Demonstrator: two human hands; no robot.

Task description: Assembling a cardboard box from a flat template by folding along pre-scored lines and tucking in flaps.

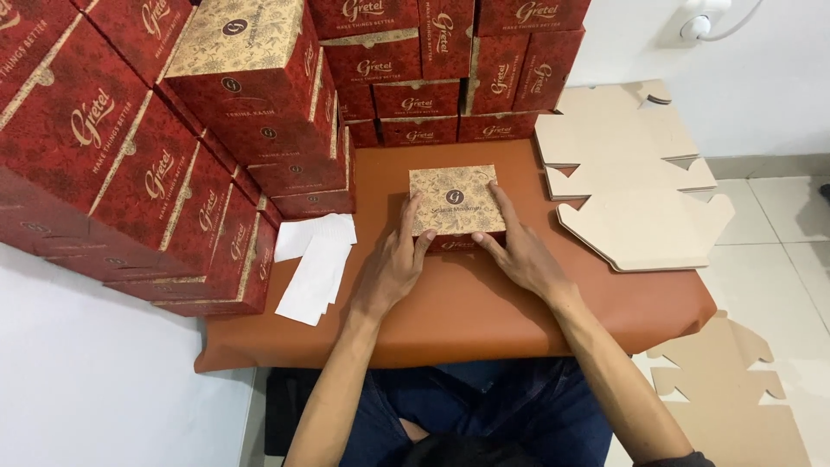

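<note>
Along the left side and far edge of the brown table (pixel 484 320), stacks of red boxes (pixel 164 173) rise in leaning tiers, each one dark red with gold leaf pattern, a tan top panel and a small round dark emblem. The stacks crowd the left and back of the surface, so open room remains only in the middle and toward the near edge.

On the right corner, a pile of flat cardboard blanks (pixel 631 182) lies unfolded, plain tan with notched tabs, overhanging the table's right edge. More cut cardboard (pixel 735 389) lies on the pale tiled floor below.

Just beside the left stack, several white paper slips (pixel 316 259) lie fanned on the brown surface, close to the left forearm.

At the table's centre sits the small box (pixel 456 201), square, with a tan patterned lid, a dark round emblem and red sides. The left hand (pixel 393 264) lies partly open against its left near corner, fingers spread along the edge. The right hand (pixel 519 251) presses the right side likewise, thumb at the front face. Both hands steady it on the table without lifting it.
</note>
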